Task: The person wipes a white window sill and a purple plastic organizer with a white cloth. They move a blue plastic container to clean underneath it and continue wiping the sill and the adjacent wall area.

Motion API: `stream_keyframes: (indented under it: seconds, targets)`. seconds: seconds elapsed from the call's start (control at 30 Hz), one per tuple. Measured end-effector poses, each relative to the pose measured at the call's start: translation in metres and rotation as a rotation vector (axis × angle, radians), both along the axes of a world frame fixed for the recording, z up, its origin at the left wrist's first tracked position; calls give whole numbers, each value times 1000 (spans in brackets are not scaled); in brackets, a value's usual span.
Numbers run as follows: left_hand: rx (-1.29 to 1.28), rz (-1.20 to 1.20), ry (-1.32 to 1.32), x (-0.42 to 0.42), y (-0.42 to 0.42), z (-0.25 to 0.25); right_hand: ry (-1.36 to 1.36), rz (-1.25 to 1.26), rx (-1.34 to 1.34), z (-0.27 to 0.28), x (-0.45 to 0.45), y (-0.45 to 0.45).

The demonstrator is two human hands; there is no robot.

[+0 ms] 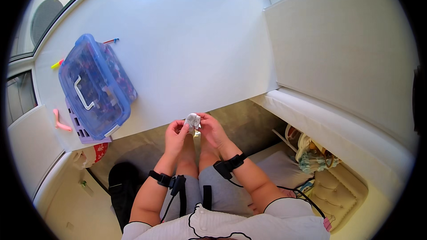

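Observation:
A small, crumpled white piece (192, 120), soft like cloth or tissue, is held between both hands above my lap, by the front edge of the white surface (186, 56). My left hand (174, 136) pinches its left side between thumb and fingers. On the other side, the fingertips of my right hand (213, 131) grip it. Just below it a small shiny bit (197, 133) shows; what it is, I cannot tell. Black straps with small devices sit on both forearms.
To the left stands a blue translucent lidded box (93, 86) with a white handle, partly over a purple plastic basket (80, 130). Near it lie a pink curved piece (61, 121) and a yellow-and-pink marker (57, 64). Cushions (278, 166) and a tufted seat (337, 190) are at lower right.

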State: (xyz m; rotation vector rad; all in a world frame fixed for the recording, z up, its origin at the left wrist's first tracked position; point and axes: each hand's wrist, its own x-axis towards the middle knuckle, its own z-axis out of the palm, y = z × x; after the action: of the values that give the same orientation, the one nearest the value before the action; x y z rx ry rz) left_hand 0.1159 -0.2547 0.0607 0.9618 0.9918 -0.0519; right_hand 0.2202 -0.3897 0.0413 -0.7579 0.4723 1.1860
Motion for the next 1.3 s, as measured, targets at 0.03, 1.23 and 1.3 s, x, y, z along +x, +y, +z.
stream_keyframes:
  seconds: [0.03,1.23,1.3]
  targets:
    - [16,8,-4,1,0,0,-75,49,-49,2,3,1]
    - [-151,115,354,48,-44,1,-861,66,-836,-46,44,-41]
    - [-134,29,261,23,-36,-8,-1748,364,-1214,-25,120,-60]
